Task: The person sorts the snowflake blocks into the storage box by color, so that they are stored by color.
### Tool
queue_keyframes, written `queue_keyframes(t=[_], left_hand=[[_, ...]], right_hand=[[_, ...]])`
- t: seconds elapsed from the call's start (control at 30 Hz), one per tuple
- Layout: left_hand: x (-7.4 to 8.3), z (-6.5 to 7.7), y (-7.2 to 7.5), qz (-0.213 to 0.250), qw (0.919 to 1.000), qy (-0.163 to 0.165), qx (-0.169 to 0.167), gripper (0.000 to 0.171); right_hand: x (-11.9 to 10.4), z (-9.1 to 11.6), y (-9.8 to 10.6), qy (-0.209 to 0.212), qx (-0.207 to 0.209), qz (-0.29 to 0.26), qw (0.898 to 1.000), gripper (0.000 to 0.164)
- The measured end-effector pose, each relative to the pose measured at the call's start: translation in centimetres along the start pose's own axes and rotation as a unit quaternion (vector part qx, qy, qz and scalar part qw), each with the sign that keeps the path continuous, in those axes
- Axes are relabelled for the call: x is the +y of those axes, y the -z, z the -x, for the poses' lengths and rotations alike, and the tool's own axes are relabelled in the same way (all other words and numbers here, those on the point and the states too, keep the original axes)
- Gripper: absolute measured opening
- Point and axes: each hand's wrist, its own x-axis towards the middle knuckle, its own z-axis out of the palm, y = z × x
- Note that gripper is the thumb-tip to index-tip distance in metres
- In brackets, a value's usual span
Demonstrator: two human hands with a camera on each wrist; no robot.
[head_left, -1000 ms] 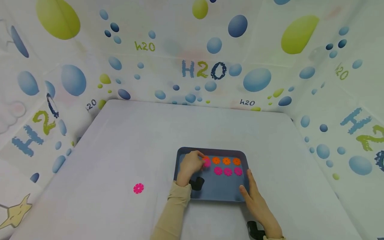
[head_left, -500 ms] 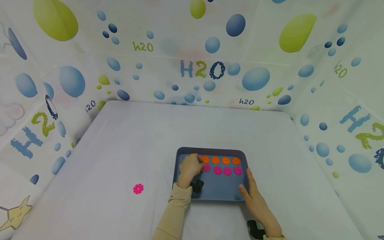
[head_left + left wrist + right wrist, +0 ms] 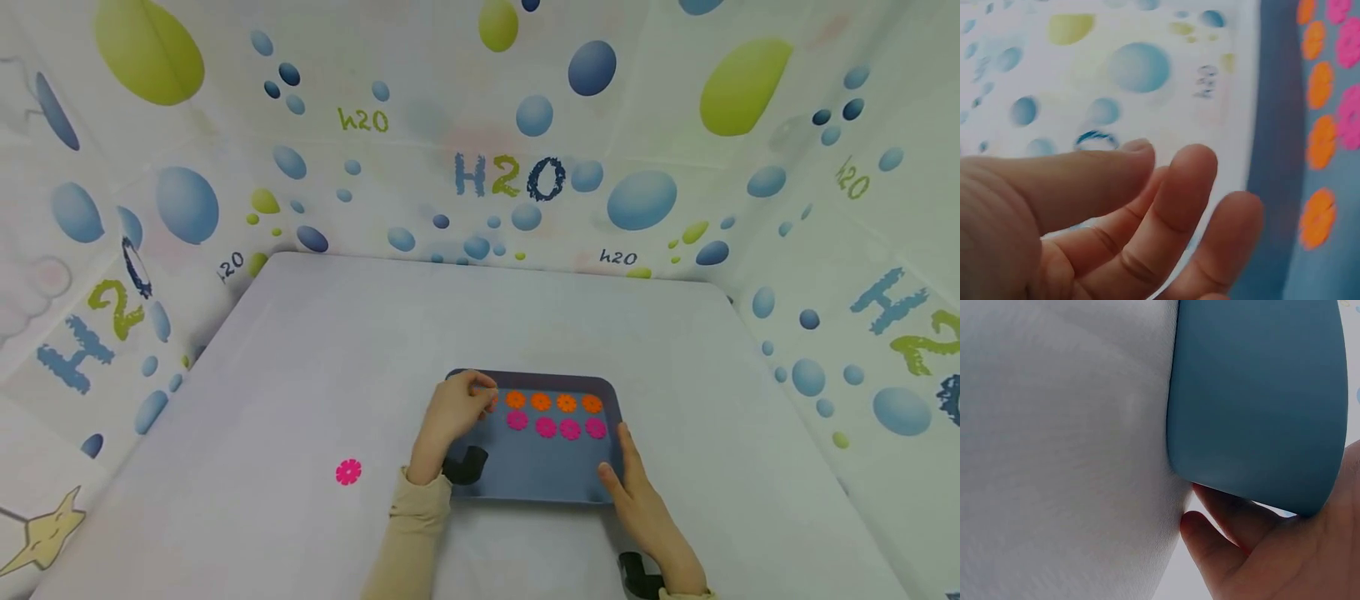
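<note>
My left hand is over the left part of a blue-grey tray, thumb and fingertips close together and slightly bent. Nothing shows between thumb and fingers in the left wrist view. Inside the tray, orange flower-shaped discs form a row along the far side; the leftmost is partly hidden behind my left fingers. Below them runs a shorter row of pink flower-shaped discs. My right hand holds the tray's near right corner, thumb over the rim and fingers along the outer wall.
One loose pink flower-shaped disc lies on the white-covered table, left of the tray. Printed sheets with blue and green bubbles rise behind the table and along both sides.
My left hand let go of a pink disc at the left end of the pink row, then moved left and away from it. My right hand stayed at the tray's corner.
</note>
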Motion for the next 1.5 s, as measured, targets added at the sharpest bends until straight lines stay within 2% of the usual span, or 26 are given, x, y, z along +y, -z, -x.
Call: queue_keyframes(t=[0.1,0.27,0.43,0.57,0.7,0.8,0.93,1.03,1.13,1.2,1.33,1.5], left_hand=[[-0.9,0.8,2.0,0.037,0.9991,0.002,0.019,0.020],[-3.6,2.5,5.2,0.086,0.9936,0.044,0.059,0.025],[-6.9,5.0,7.8,0.101,0.9850,0.099,0.099,0.029],[-9.2,7.1,9.2,0.084,0.9795,0.131,0.128,0.033],[-10.9,8.6,9.7,0.032,0.9777,0.146,0.148,0.035],[-11.5,9.3,9.7,-0.010,0.9778,0.154,0.142,0.038],[-11.7,9.9,9.4,-0.054,0.9756,0.168,0.131,0.046],[-11.7,10.2,9.1,-0.079,0.9726,0.171,0.135,0.049],[-11.7,10.2,9.0,-0.107,0.9695,0.172,0.138,0.048],[-11.5,10.1,9.1,-0.126,0.9676,0.177,0.128,0.045],[-11.3,10.2,9.5,-0.143,0.9623,0.207,0.104,0.040],[-11.0,10.4,9.7,-0.143,0.9579,0.230,0.094,0.035]], right_hand=[[0.1,-0.1,-0.1,0.001,0.000,-0.001,1.000,0.073],[0.3,-0.1,-0.2,-0.003,-0.002,-0.004,1.000,0.072],[0.3,-0.1,-0.1,-0.002,-0.004,-0.003,1.000,0.073],[0.2,-0.1,0.1,0.008,0.003,-0.002,1.000,0.073],[0.3,-0.1,0.1,0.013,0.005,0.002,1.000,0.073],[0.3,0.0,0.1,0.014,0.001,0.003,1.000,0.073],[0.0,0.1,0.1,0.013,-0.003,0.004,1.000,0.073],[-0.1,0.1,0.0,0.009,-0.004,0.003,1.000,0.074],[-0.2,0.1,-0.1,0.005,-0.005,0.002,1.000,0.074],[-0.2,0.1,-0.1,0.004,-0.005,0.001,1.000,0.074],[-0.2,0.1,-0.1,0.000,-0.006,-0.004,1.000,0.073],[-0.1,0.0,-0.2,-0.004,-0.003,-0.002,1.000,0.073]])
